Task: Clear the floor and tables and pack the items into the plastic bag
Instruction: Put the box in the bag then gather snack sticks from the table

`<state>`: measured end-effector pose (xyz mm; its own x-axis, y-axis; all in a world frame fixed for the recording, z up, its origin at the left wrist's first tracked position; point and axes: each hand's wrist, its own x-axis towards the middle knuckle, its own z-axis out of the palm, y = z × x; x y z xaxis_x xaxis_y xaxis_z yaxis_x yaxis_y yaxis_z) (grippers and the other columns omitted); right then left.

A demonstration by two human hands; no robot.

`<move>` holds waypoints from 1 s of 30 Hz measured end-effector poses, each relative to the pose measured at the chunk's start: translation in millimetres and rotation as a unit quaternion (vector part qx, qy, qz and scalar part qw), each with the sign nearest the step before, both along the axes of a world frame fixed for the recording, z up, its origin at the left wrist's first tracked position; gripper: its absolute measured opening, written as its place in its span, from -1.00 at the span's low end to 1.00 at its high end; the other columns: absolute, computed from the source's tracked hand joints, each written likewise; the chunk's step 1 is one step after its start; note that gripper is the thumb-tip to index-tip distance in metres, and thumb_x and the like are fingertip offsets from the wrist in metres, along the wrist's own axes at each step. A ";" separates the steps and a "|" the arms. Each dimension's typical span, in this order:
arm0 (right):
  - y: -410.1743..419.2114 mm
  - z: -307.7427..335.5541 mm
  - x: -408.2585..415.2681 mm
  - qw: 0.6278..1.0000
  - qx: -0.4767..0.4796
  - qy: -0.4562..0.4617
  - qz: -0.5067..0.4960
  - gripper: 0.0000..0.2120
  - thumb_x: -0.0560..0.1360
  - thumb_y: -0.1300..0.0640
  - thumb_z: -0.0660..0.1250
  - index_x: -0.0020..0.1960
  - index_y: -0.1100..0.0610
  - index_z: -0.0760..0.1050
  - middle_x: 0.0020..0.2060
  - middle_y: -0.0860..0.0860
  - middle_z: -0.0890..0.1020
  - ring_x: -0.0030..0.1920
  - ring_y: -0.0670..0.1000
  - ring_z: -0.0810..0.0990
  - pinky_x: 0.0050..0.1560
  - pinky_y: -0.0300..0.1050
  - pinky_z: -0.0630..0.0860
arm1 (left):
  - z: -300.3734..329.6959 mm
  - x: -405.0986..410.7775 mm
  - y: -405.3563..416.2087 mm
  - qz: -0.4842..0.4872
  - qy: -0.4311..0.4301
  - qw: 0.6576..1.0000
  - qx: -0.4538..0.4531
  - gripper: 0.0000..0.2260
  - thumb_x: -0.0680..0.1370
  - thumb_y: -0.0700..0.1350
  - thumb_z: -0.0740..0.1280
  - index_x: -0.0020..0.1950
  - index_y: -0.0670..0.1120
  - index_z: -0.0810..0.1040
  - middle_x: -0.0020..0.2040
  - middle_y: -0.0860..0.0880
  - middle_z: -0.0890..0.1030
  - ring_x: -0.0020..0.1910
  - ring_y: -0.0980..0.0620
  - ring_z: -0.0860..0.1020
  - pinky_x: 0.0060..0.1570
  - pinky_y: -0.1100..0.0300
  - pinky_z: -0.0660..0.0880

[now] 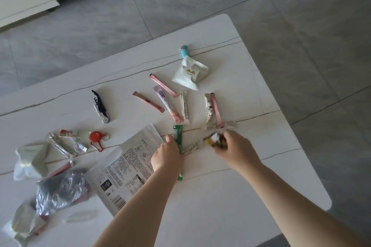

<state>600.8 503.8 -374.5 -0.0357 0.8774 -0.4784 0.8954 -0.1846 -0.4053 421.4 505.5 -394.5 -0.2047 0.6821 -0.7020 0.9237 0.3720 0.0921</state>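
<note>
left grip (167, 155): curled onto green sachet (177, 138), on worktop (230, 186).
right grip (233, 146): clutching small wrappers (215, 140).
green sachet axis: near-to-far, passing under left grip.
nearer hand: left.
plastic bag: not identifiable.

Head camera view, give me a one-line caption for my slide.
Left hand on a green sachet, right hand gripping a small wrapped snack over a littered white table.

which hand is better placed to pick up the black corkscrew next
Left. The left hand lies nearer the black corkscrew, though it touches a green stick packet. The right hand is farther away and already holds a small blurred wrapper.
</note>
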 end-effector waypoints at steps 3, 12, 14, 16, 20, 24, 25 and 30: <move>30.9 -5.0 1.7 0.982 0.024 0.060 -0.179 -0.68 0.34 -0.05 0.43 -0.19 0.22 0.55 -0.28 0.12 0.63 -0.17 0.17 0.59 -0.19 -0.02 0.50 | -2.1 -1.1 0.8 0.016 -0.003 1.000 -0.004 -0.74 0.54 -0.18 0.30 0.18 -0.12 0.32 0.00 -0.08 0.60 -0.04 -0.10 0.61 -0.25 0.09 0.50; 79.6 -43.4 -38.5 0.975 -0.010 0.037 -0.220 -0.45 0.33 -0.17 0.38 0.23 0.07 0.48 0.07 0.16 0.52 0.13 0.23 0.48 0.12 0.00 0.48 | 1.9 -11.9 -2.8 -0.030 -0.006 0.999 0.010 -0.85 0.60 -0.06 0.22 0.05 -0.11 0.51 -0.09 -0.02 0.50 -0.19 -0.03 0.48 -0.26 0.14 0.40; 82.8 -47.0 -41.5 0.978 -0.009 0.008 -0.211 -0.45 0.37 -0.13 0.39 0.29 0.07 0.44 0.13 0.16 0.47 0.18 0.22 0.43 0.14 0.00 0.46 | 1.5 -11.0 -1.5 -0.024 -0.022 0.999 0.013 -0.84 0.59 -0.05 0.23 0.04 -0.11 0.52 -0.07 -0.03 0.50 -0.17 -0.05 0.51 -0.25 0.14 0.42; 83.1 -47.1 -45.6 0.981 -0.004 -0.006 -0.196 -0.50 0.40 -0.10 0.38 0.28 0.04 0.45 0.14 0.16 0.45 0.18 0.21 0.44 0.13 0.01 0.47 | 0.4 -7.2 0.1 -0.022 -0.038 0.999 0.020 -0.83 0.59 -0.03 0.24 0.05 -0.11 0.52 0.01 -0.06 0.51 -0.13 -0.07 0.52 -0.24 0.13 0.45; 78.4 -45.7 -50.0 0.984 0.003 -0.026 -0.177 -0.58 0.43 -0.04 0.35 0.25 0.06 0.44 0.11 0.19 0.51 0.14 0.23 0.48 0.10 0.02 0.44 | -1.1 4.1 0.8 -0.032 -0.056 0.997 0.031 -0.80 0.57 -0.03 0.28 0.13 -0.11 0.52 0.11 -0.06 0.47 -0.03 -0.10 0.53 -0.19 0.10 0.47; 70.8 -45.0 -47.3 0.983 0.009 -0.026 -0.181 -0.64 0.40 0.05 0.32 0.16 0.15 0.42 0.06 0.20 0.55 0.09 0.25 0.50 0.05 0.02 0.44 | -3.6 14.5 -2.6 -0.060 -0.041 0.996 0.042 -0.79 0.57 -0.06 0.28 0.16 -0.12 0.46 0.15 -0.08 0.44 0.07 -0.12 0.52 -0.19 0.10 0.40; 68.6 -44.6 -46.0 0.983 0.015 -0.022 -0.180 -0.64 0.40 0.07 0.32 0.15 0.17 0.41 0.05 0.20 0.55 0.08 0.25 0.50 0.03 0.02 0.44 | -5.2 16.5 -3.6 -0.067 -0.035 0.996 0.043 -0.77 0.57 -0.05 0.28 0.17 -0.11 0.43 0.16 -0.07 0.44 0.10 -0.11 0.51 -0.15 0.08 0.41; 61.4 -34.8 -37.5 0.975 0.020 0.056 -0.212 -0.67 0.40 0.10 0.30 0.13 0.17 0.39 0.02 0.16 0.51 -0.04 0.20 0.51 -0.19 -0.09 0.37 | -10.0 24.4 -5.5 -0.076 -0.004 0.996 0.037 -0.74 0.57 -0.11 0.29 0.22 -0.11 0.35 0.17 -0.07 0.51 0.18 -0.10 0.52 -0.04 0.08 0.45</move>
